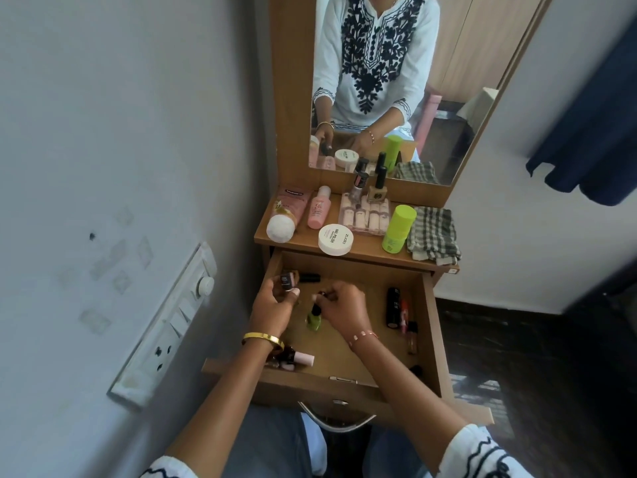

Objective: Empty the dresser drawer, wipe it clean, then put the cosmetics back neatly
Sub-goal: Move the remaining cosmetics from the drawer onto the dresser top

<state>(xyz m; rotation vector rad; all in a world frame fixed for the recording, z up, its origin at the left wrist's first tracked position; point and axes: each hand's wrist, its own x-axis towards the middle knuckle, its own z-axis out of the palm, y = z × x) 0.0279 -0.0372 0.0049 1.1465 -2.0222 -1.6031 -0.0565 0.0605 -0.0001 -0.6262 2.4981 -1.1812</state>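
The wooden drawer (432, 326) is pulled out below the dresser top. My left hand (272, 305) reaches into its left side and grips a small pink nail polish bottle (286, 280) with a dark label. My right hand (341, 303) is in the middle of the drawer, pinching a small dark-capped bottle (322, 295). A green nail polish bottle (314, 317) stands just below my fingers. A black tube (393, 307) and red lip items (405, 313) lie along the right side. Pale pink bottles (296, 358) lie in the near left corner, partly hidden by my wrist.
On the dresser top (310, 241) stand a pink tube (287, 213), a pink bottle (319, 208), a white round jar (336, 239), a clear organiser (365, 215) with nail polishes, a green stick (398, 229) and a folded checked cloth (434, 234). A wall with a switchboard (169, 326) is close on the left.
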